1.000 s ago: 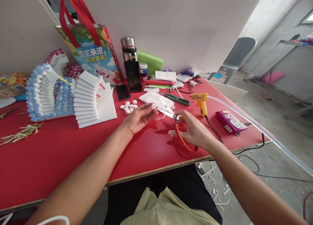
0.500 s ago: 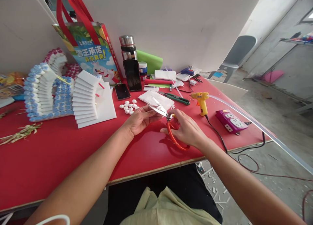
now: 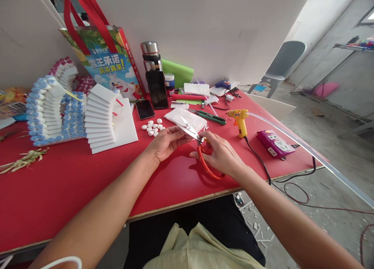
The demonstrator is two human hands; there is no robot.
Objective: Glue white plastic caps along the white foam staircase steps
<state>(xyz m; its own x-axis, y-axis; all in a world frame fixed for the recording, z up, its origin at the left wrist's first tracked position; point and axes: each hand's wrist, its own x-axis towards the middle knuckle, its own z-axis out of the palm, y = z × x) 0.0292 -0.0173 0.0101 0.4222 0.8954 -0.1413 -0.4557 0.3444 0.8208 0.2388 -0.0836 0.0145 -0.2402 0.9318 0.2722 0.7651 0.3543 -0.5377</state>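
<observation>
My right hand (image 3: pixel 217 152) is closed on scissors (image 3: pixel 208 164) with red-orange handles. Their metal blades stand apart, pointing away to the left over a white sheet stack (image 3: pixel 187 118). At the blades, my left hand (image 3: pixel 167 143) is closed with thumb and fingers pinched together; whatever lies between them is too small or hidden to make out. Just beyond my left fingers lies a cluster of small white rounded pieces (image 3: pixel 150 128) on the red table (image 3: pixel 172 183). A few white scraps show beside the blades.
A yellow glue gun (image 3: pixel 240 122) and a purple power strip (image 3: pixel 274 144) lie on the right. Behind are a green cutter (image 3: pixel 212 117), a phone (image 3: pixel 145 109), another leaning phone (image 3: pixel 157 89) and a steel flask (image 3: pixel 150 52). White fanned panels (image 3: pixel 101 122) and a bag (image 3: pixel 109 66) stand left.
Both hands and the scissors keep nearly the same pose. The scene has shifted slightly left in view.
</observation>
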